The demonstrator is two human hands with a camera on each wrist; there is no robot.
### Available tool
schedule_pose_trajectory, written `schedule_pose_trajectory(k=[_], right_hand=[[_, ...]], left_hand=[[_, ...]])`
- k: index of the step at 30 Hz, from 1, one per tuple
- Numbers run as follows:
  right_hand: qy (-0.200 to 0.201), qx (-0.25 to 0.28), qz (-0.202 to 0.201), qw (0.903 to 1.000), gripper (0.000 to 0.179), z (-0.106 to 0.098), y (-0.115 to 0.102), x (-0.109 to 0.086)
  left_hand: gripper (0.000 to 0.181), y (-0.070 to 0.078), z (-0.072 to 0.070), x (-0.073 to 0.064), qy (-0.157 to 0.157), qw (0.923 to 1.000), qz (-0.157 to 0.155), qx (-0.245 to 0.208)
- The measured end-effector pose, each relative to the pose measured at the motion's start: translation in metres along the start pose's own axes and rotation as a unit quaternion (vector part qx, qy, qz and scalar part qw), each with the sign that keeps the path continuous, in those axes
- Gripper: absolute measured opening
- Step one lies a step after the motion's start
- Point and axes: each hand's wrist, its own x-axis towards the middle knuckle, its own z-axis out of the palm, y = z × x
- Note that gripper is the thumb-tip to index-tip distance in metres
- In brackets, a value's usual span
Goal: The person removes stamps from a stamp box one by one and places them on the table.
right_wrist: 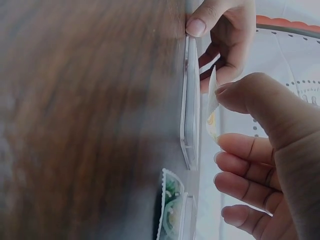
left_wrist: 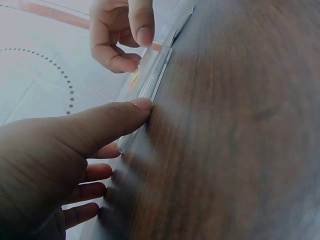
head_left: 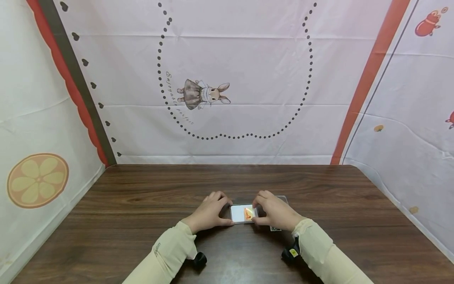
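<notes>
My left hand (head_left: 208, 213) grips the left end of a small clear flat case (head_left: 238, 220) with a white inside, thumb at the near edge and fingers at the far edge. The case lies on the table. Above its right part, my right hand (head_left: 277, 212) pinches a stamp (head_left: 248, 214) with an orange and yellow picture between thumb and fingers. In the right wrist view the stamp (right_wrist: 212, 112) is slightly bent and stands apart from the case (right_wrist: 189, 110). The left thumb (left_wrist: 142, 103) presses the case edge in the left wrist view.
A second clear flat piece (head_left: 282, 198) lies partly hidden behind the right hand. Beside it is a green stamp (right_wrist: 171, 192) with a scalloped edge. Brown wood table (head_left: 142, 189) surrounds these, with printed cloth (head_left: 248, 118) hanging along the back and sides.
</notes>
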Motion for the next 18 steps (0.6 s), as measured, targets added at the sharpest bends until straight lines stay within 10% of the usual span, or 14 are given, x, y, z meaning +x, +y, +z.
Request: schedule_pose_trajectory(k=[18], right_hand=[[-0.001,0.004,0.015,0.9999,0.025,-0.0025,0.0035,-0.0062]], left_hand=[[0.054,-0.0010,0.0013,0.0008,0.000,1.0000,0.005,0.002]])
